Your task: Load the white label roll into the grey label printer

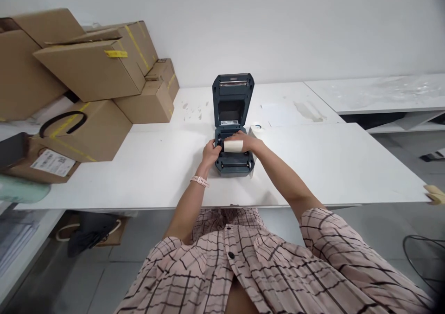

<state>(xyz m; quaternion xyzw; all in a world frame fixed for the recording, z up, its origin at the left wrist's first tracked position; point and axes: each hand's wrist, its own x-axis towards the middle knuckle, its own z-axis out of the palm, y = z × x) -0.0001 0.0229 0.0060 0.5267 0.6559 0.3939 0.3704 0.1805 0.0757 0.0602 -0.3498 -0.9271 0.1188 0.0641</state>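
A dark label printer (233,169) stands on the white table with its lid (232,96) raised. Inside its lower bay is a pale roll of labels (233,146). My right hand (247,141) reaches over the bay from the right, its fingers curled around the roll's far side and partly hidden. My left hand (210,152) grips the printer's left edge, thumb over the rim near the roll. A pink watch band circles my left wrist.
Several cardboard boxes (93,68) are piled at the left, with a black curved strap (62,117) among them. A green cylinder (24,189) lies at the far left. A white shelf unit (392,93) adjoins at the right; a tan object (434,193) sits at the table's right corner.
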